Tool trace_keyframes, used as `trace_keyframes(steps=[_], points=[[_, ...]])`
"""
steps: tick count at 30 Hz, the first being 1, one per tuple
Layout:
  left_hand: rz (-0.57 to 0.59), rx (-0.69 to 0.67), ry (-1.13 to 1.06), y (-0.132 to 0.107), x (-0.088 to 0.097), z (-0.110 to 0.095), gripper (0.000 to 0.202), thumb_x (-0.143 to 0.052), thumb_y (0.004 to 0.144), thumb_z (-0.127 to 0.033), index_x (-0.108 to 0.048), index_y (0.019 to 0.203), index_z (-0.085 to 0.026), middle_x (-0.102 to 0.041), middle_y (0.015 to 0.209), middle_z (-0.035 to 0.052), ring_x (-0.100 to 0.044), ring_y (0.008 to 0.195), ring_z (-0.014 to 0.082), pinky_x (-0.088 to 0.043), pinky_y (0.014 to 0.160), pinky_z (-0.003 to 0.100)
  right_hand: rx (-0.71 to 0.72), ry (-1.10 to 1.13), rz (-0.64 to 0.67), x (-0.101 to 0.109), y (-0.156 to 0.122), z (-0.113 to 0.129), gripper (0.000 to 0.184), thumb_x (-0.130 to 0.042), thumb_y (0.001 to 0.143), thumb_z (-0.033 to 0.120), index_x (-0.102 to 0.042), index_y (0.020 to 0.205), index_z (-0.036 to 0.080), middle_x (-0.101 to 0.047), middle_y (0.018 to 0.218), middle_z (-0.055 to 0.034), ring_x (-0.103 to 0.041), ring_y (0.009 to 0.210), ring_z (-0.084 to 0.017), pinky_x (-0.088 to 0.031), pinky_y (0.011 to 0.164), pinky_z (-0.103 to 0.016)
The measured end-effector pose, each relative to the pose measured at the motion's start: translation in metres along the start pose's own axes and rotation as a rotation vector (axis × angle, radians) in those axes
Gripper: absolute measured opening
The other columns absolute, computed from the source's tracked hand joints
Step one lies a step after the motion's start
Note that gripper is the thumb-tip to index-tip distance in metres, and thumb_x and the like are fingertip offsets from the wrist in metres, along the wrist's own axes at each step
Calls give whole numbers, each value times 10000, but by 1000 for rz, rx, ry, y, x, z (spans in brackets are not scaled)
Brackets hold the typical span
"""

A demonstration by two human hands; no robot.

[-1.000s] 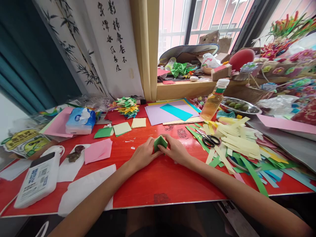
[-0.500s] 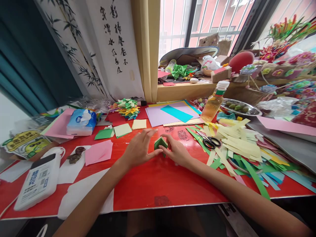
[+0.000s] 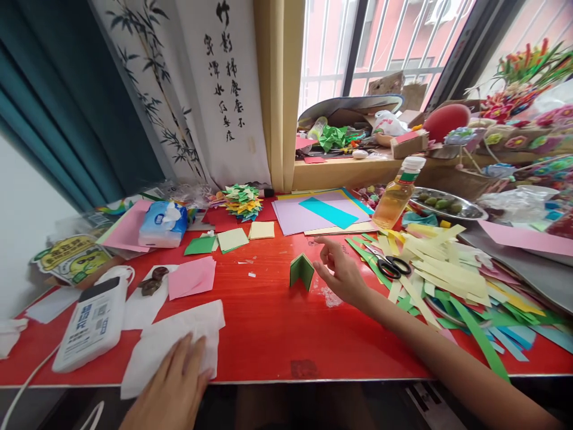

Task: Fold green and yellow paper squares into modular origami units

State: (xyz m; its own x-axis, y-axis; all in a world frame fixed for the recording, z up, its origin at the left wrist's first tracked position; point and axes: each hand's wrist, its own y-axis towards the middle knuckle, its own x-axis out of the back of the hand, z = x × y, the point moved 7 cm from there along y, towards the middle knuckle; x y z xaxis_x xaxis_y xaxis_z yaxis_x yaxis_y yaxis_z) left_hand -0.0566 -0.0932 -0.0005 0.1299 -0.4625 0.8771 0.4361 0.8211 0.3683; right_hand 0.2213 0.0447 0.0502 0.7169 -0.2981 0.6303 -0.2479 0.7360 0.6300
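Observation:
A small folded piece of green paper (image 3: 301, 273) stands upright on the red tabletop, its pale edge showing along the top. My right hand (image 3: 342, 272) is just to its right, with the fingers apart and nothing held. At the near left edge, my left hand (image 3: 176, 373) lies with outstretched fingers on a white tissue (image 3: 203, 313). Small paper scraps (image 3: 252, 275) lie left of the folded paper. Pink paper squares (image 3: 192, 276), a cream stack (image 3: 262, 230) and a pale green stack (image 3: 233, 239) sit farther back.
Black-handled scissors (image 3: 394, 267) lie beside a heap of cut paper strips (image 3: 452, 266) on the right. A bottle (image 3: 394, 200) stands behind them. On the left are a white device (image 3: 92, 325) with a cable and a tissue pack (image 3: 162, 225). A folded-paper cluster (image 3: 243, 202) stands at the back.
My left hand has moved from the folded paper down to the white tissue. My right hand has let go of the green paper, which now stands by itself. The view has shifted slightly.

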Motion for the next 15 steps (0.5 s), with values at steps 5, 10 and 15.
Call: trace_keyframes(steps=[5, 10, 15], points=[[-96, -39, -63, 7, -3, -37, 667, -395, 803, -520, -275, 1339, -142, -402, 1326, 115, -359, 1216, 253, -408, 882, 335, 359, -184, -81, 14, -3, 28, 322, -423, 847, 309, -375, 1126, 156, -503, 678, -1, -462, 523, -97, -357, 476, -209], [-98, -69, -106, 30, 2, -74, 737, -401, 760, -597, -297, 1334, -148, -374, 1347, 122, -356, 1217, 274, -409, 895, 346, 701, -290, -182, 28, -13, 55, 283, -407, 844, 269, -396, 1100, 148, -520, 577, 10, -481, 493, -111, -357, 452, -219], [-27, -18, -288, 48, 15, -74, 519, -366, 852, -434, -356, 1296, -164, -369, 1355, 90, -394, 1199, 196, -438, 897, 288, 846, -306, -231, 36, -22, 62, 277, -456, 818, 254, -437, 1074, 150, -542, 568, 11, -508, 503, -114, -391, 467, -231]])
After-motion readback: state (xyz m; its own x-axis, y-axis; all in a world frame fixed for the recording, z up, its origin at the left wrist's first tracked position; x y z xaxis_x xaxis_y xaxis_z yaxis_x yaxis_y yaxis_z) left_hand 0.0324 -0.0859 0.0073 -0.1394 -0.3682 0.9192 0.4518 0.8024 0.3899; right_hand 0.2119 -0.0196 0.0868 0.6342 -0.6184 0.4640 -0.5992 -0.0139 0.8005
